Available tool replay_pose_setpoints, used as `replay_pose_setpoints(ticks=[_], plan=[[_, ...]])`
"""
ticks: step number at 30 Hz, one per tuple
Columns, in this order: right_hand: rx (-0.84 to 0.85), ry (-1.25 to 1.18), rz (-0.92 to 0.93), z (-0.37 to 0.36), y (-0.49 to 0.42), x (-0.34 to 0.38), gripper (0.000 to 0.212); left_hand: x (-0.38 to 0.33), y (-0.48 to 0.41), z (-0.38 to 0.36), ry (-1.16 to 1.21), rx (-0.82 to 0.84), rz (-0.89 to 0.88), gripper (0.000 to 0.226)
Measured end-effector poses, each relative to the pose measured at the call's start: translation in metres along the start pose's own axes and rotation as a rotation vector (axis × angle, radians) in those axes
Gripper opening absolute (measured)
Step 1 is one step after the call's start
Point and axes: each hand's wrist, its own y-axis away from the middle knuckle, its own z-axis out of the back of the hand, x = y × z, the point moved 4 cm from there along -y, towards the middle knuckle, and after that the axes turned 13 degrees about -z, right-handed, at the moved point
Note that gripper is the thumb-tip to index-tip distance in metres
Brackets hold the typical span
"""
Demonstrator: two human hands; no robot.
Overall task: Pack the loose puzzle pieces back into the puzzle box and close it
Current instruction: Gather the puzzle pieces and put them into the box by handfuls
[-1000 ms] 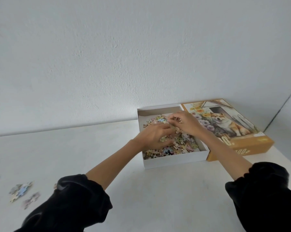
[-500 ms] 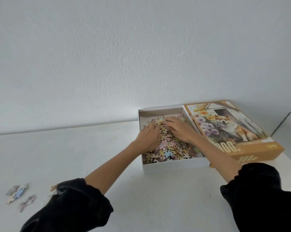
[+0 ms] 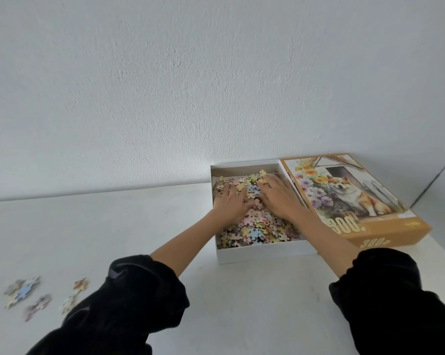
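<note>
Head view: the white table (image 3: pixel 242 316) runs out under both my arms to the wall. Just beyond my right hand (image 3: pixel 277 198) lies the orange puzzle lid (image 3: pixel 385 234), picture side up, touching the open white box base (image 3: pixel 262 253) that both hands reach into. The heap of puzzle pieces (image 3: pixel 257 226) fills that base and humps up under my palms. My left hand (image 3: pixel 229 203) lies flat on it with fingers spread, and my right does the same beside it. Both press down and neither has hold of anything that I can see.

Well back from my left hand, close by my left sleeve (image 3: pixel 129 298), a few loose clusters (image 3: pixel 24 293) remain on the table, so I judge the packing unfinished.

The risks, as I see them:
- The heap stands high at the far end, so hard pressing could spill pieces over the wall.
- A mound left uneven could keep the lid from seating.
- My sleeve could sweep those stray clusters off the table.
</note>
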Motion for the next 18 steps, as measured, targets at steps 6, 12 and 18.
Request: replay_pose_setpoints(ticks=[6,12,18], plan=[[-0.057,-0.196,0.045,0.010,0.006,0.001,0.038,-0.003,-0.006,0.011,0.002,-0.143,0.006,0.051],[0.220,-0.103,0.009,0.004,0.012,-0.006,0.047,-0.009,0.008,0.011,0.174,0.192,-0.073,0.081],[0.353,-0.052,0.025,0.021,0.041,-0.004,0.051,-0.012,0.023,0.010,0.068,0.377,-0.106,0.092]])
